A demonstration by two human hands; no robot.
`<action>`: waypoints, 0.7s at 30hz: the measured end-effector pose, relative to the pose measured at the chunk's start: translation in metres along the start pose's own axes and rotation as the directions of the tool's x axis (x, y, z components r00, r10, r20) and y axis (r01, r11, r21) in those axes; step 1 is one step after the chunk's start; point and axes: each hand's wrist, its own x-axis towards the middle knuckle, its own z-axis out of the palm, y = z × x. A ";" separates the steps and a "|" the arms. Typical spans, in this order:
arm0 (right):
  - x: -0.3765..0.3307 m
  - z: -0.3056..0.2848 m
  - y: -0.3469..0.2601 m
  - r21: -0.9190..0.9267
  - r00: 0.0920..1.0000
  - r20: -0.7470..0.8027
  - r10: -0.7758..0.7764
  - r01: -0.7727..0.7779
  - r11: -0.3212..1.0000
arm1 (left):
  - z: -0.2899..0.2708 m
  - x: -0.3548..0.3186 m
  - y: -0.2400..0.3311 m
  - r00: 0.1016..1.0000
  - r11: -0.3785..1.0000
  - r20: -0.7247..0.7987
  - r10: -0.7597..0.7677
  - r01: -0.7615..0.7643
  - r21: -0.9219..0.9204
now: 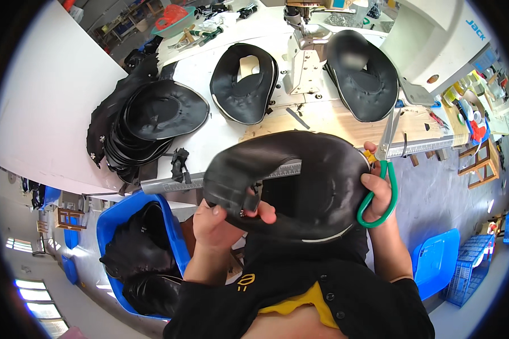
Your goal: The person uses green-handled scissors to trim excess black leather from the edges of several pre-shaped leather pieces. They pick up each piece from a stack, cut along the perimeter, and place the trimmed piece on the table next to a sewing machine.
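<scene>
Head | black piece [333, 175] between hands [212, 226] [382, 198], both gripping | right also holds scissors [393, 191]

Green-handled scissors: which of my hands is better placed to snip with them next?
Your right, most likely. The right hand carries the green-handled scissors, blades pointing away from you, while also gripping the black piece. The left hand grips its left side, with no tool showing.

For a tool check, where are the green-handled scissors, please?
Right of centre in the head view, the scissors are in the right hand, beside the black piece.
</scene>
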 end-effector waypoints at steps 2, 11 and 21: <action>0.006 -0.029 0.009 -0.375 0.994 -0.063 -0.086 0.057 0.925 | 0.007 0.006 -0.004 0.993 1.000 -0.121 0.014 -0.013 0.013; -0.012 -0.005 -0.022 -0.853 0.853 0.522 -0.024 0.521 -0.039 | -0.005 0.003 -0.032 0.912 0.976 -0.410 0.014 0.077 0.205; -0.014 0.024 -0.037 -0.538 0.619 0.784 0.054 0.720 -0.438 | 0.002 0.002 -0.048 0.895 0.959 -0.433 0.110 0.019 0.284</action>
